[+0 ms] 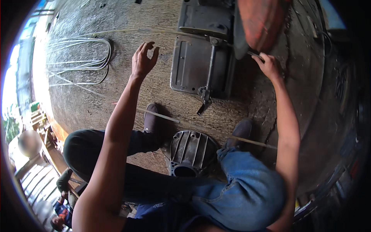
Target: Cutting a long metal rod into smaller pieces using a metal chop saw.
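My left hand (143,61) hovers over the floor with its thumb and fingers curved apart and nothing between them. Pinched in my right hand (269,67) is a small dark flat metal piece (253,55), too small to name exactly. It is beside the lower end of a red-orange rounded body (264,25). Between my hands lies a dark grey metal case (189,63) with a raised panel. Across the case runs a metal rod (210,67) with a jointed fitting (205,96) at its near end.
A ribbed metal housing (189,149) with a round opening sits between my shoes. Looped pale hose (91,63) lies at the left. A thin strip (205,128) crosses the floor in front of my shoes. People (63,208) show at the lower left.
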The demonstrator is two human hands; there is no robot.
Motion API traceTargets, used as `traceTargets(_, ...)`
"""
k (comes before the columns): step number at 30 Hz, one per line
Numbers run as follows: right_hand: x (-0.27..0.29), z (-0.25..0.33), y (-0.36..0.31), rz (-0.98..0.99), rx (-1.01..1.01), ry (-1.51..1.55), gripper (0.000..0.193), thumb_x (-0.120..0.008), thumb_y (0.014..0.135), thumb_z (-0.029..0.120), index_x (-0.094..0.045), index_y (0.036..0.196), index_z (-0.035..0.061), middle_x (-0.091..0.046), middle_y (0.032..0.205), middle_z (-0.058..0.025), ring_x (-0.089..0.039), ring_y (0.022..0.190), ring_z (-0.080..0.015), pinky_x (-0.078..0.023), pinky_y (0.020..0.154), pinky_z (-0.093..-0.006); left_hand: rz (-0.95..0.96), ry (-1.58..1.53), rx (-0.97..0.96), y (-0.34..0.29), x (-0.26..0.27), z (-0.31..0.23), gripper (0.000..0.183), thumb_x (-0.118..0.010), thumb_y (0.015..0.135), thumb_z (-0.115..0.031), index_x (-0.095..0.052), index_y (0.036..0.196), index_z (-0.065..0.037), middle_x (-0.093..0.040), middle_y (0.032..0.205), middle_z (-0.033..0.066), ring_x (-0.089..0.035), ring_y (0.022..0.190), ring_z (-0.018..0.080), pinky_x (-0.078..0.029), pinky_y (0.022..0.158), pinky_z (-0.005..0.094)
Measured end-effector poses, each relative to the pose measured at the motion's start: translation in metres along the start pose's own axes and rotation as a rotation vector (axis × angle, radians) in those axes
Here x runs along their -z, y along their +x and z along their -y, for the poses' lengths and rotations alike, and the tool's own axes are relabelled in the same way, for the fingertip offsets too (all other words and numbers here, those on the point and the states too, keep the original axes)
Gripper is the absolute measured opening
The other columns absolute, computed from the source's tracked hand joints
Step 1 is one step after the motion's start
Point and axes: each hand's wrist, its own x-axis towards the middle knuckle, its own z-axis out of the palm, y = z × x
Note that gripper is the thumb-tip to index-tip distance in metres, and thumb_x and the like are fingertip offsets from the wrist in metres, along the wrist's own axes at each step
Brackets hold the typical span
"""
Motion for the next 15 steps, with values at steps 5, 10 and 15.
traceTargets(5,-0.005,-0.004,0.000,0.014,-0.050,0.098,0.041,-0.071,0.084,0.039,-0.056,0.075,0.0026,-0.057,0.064,-0.0170,-0.055,0.060,-0.0390,-0.041,0.052,-0.0449,0.117,-0.179,-0.168,-0.006,-0.033,-0.056,0.032,-0.070,0.085,-0.022,-0.064,0.109,-0.002,-0.066,0.103,0.0162,-0.064,0.098,0.0326,-0.050,0.086,0.0394)
traceTargets(10,0.016,0.018,-0.015,-0.174,-0.070,0.080,0.031,-0.075,0.082,0.033,-0.061,0.092,0.0060,-0.061,0.097,-0.0151,-0.057,0.087,-0.0333,-0.046,0.070,-0.0415,0.060,-0.194,-0.120,-0.007,-0.057,-0.085,0.038,-0.069,0.086,-0.026,-0.061,0.114,-0.001,-0.062,0.109,0.0188,-0.061,0.103,0.0358,-0.048,0.089,0.0416)
traceTargets(15,0.070,0.030,-0.142,-0.478,-0.564,0.421,0.035,-0.072,0.087,0.025,-0.062,0.109,-0.0009,-0.064,0.098,-0.0107,-0.062,0.089,-0.0197,-0.048,0.078,-0.0323,0.109,-0.105,-0.149,0.007,-0.051,-0.055,0.024,-0.068,0.087,-0.019,-0.064,0.102,-0.001,-0.065,0.101,0.0162,-0.063,0.097,0.0327,-0.049,0.085,0.0408)
